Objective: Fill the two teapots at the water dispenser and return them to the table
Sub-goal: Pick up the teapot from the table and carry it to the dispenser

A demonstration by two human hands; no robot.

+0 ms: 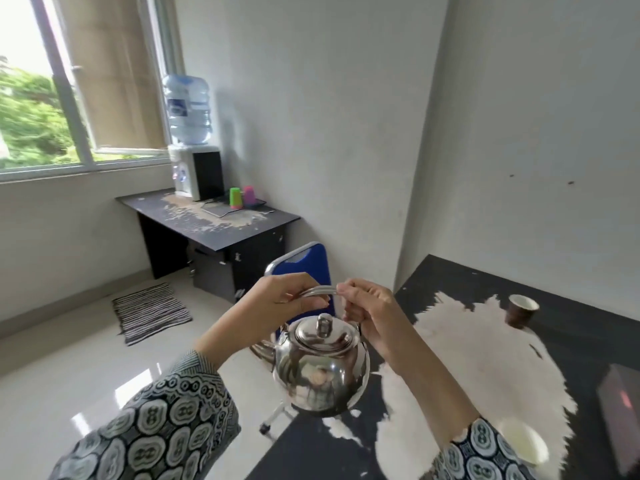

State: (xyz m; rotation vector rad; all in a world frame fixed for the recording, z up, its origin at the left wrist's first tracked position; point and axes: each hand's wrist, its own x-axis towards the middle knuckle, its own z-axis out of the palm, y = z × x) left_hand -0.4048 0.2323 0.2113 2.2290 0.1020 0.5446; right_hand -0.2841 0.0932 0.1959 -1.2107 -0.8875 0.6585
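Both clamped on the thin wire handle of a shiny round steel teapot, left hand and right hand, over the black table's near edge, lid on.

The teapot is polished metal, mirror-glossy and smooth. The table has a dark matt top, worn pale in patches. The floor is glossy tile.
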